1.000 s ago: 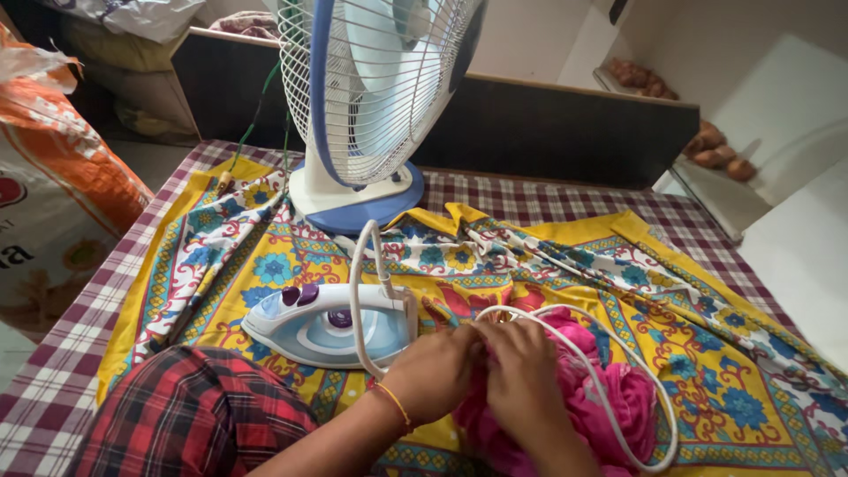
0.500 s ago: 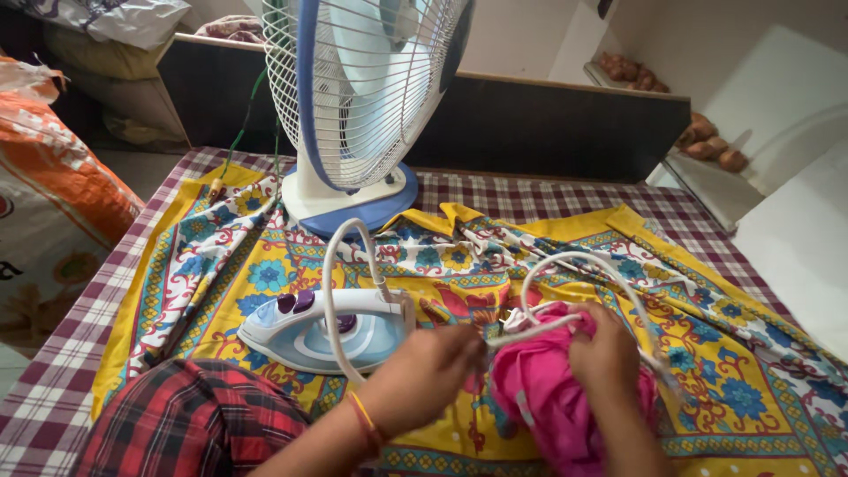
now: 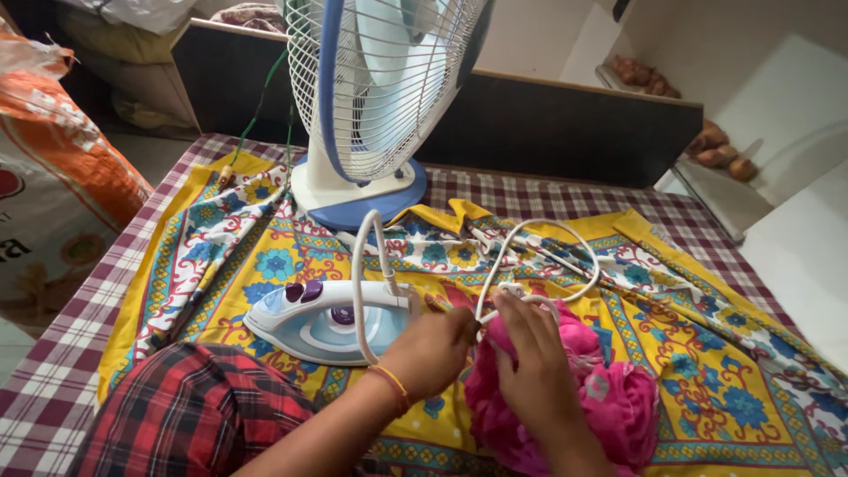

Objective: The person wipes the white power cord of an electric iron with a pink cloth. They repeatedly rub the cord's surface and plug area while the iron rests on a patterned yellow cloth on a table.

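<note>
Cord: a white electric cord [image 3: 539, 265] runs from the rear of the iron, arches up in one tall loop, then curls into a second, wider loop lying on the cloth just beyond the hands.
Left hand: the left hand [image 3: 430, 346], a thin orange bangle at its wrist, is clenched near the cord's low end; whether it pinches the cord itself I cannot tell.
Right hand: the right hand [image 3: 530, 362] has its fingertips closed on the cord where the wide loop meets, resting on a crumpled bright pink garment [image 3: 609, 397].
Iron: a light blue and white steam iron with purple buttons [image 3: 329, 320] lies flat, just left of the left hand.
Cloth: a yellow floral printed cloth [image 3: 707, 353] covers the maroon checked bedsheet [image 3: 53, 389].
Fan: a white and blue table fan [image 3: 371, 97] stands at the far edge.
Knee: a red plaid covered knee [image 3: 194, 415] sits near left.
</note>
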